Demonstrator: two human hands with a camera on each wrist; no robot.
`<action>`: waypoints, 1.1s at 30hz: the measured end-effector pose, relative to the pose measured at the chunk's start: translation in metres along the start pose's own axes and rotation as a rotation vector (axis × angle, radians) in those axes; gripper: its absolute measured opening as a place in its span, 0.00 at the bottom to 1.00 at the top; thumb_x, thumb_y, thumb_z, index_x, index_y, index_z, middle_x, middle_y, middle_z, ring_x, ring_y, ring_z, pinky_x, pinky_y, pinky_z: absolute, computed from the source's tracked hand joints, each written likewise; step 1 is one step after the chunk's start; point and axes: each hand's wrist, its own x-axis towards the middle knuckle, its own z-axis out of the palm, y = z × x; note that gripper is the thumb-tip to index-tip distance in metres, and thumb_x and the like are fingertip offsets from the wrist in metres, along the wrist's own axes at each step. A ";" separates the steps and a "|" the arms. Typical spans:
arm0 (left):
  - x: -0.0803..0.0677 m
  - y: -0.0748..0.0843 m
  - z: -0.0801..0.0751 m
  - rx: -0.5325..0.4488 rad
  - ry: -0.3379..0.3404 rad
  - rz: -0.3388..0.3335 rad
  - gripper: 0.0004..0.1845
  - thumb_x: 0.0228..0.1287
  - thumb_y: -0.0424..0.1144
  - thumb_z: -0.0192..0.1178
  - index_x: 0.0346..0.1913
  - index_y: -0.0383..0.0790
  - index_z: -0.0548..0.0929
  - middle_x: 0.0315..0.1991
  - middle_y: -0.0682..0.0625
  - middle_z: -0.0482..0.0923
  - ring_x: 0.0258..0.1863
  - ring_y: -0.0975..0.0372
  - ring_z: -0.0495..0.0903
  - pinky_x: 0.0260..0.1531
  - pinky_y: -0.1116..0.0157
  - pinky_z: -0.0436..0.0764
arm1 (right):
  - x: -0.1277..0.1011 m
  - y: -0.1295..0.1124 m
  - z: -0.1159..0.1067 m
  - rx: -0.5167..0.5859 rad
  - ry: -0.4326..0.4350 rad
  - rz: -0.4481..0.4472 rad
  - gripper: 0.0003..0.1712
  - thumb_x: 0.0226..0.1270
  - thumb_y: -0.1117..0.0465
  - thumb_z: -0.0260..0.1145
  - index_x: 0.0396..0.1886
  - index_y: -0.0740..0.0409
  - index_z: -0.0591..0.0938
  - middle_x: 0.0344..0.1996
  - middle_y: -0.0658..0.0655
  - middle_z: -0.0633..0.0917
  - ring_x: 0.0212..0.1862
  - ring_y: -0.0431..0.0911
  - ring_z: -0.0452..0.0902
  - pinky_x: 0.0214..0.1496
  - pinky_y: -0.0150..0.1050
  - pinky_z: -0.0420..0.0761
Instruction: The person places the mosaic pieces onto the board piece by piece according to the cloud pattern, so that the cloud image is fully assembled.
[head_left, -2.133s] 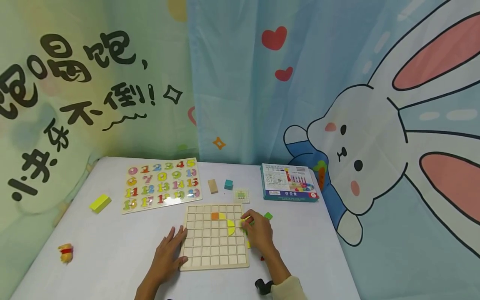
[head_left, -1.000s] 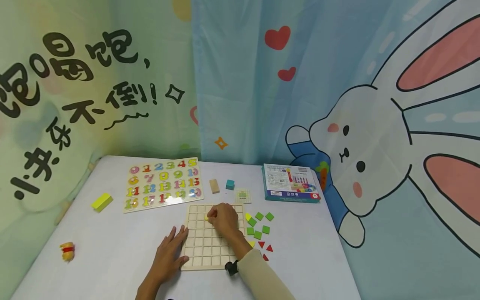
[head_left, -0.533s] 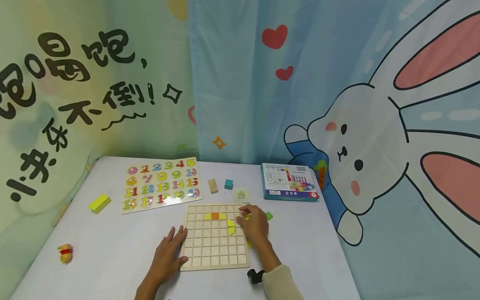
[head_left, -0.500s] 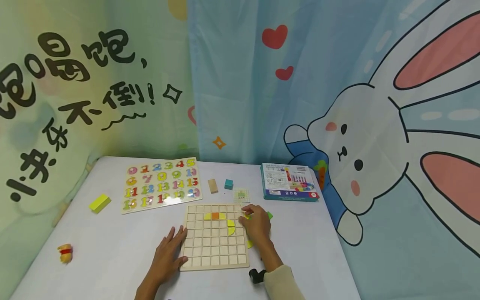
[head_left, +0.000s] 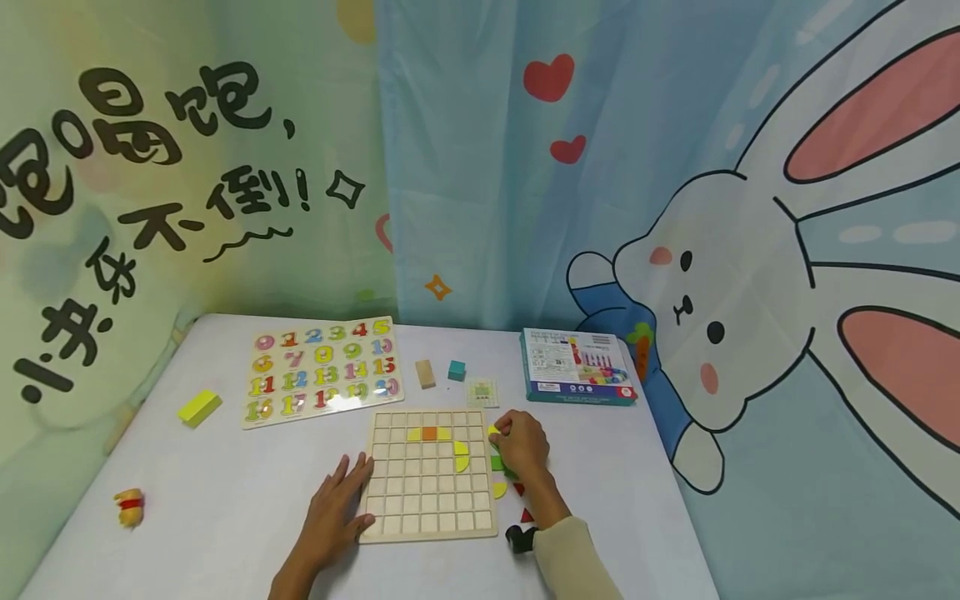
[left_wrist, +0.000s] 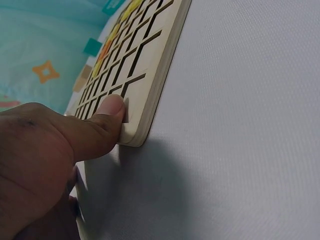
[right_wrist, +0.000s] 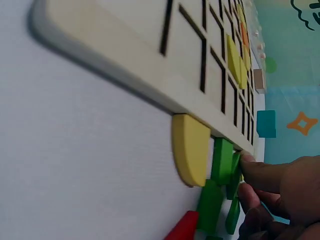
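Observation:
A wooden grid board lies on the white table. On it sit an orange square, with yellow pieces at its two sides, and two more yellow rounded pieces to the right. My left hand rests at the board's left edge, fingers spread; the left wrist view shows its thumb on the corner. My right hand is bent over the loose pieces right of the board, fingertips by a yellow piece and a green tile. Whether they pinch one is hidden.
More green tiles, a yellow rounded piece and red triangles lie beside the board. Behind are a number board, a tan block, a teal cube, a small card and a box.
A yellow piece has come to sit left of the orange square. My right hand went over the board, then back to the loose pieces at the right. The left hand stayed put.

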 end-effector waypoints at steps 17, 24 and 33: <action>0.001 -0.003 0.002 0.006 0.003 -0.001 0.48 0.54 0.33 0.78 0.79 0.39 0.69 0.83 0.40 0.62 0.83 0.34 0.54 0.77 0.27 0.54 | -0.002 -0.003 -0.007 0.029 -0.063 -0.054 0.11 0.64 0.63 0.79 0.42 0.51 0.85 0.33 0.51 0.84 0.36 0.45 0.78 0.37 0.41 0.75; 0.000 -0.003 0.003 -0.004 0.009 0.006 0.48 0.54 0.34 0.78 0.79 0.39 0.70 0.82 0.40 0.62 0.83 0.34 0.54 0.77 0.26 0.55 | -0.008 -0.004 -0.006 0.078 -0.027 -0.094 0.11 0.68 0.63 0.76 0.45 0.49 0.83 0.29 0.50 0.81 0.32 0.44 0.75 0.32 0.37 0.72; 0.001 -0.002 0.000 0.000 0.004 0.005 0.47 0.55 0.32 0.77 0.79 0.39 0.69 0.82 0.39 0.62 0.83 0.34 0.54 0.77 0.27 0.55 | -0.028 -0.039 0.021 0.177 -0.070 -0.240 0.11 0.66 0.61 0.79 0.40 0.46 0.84 0.28 0.45 0.84 0.28 0.40 0.74 0.27 0.34 0.70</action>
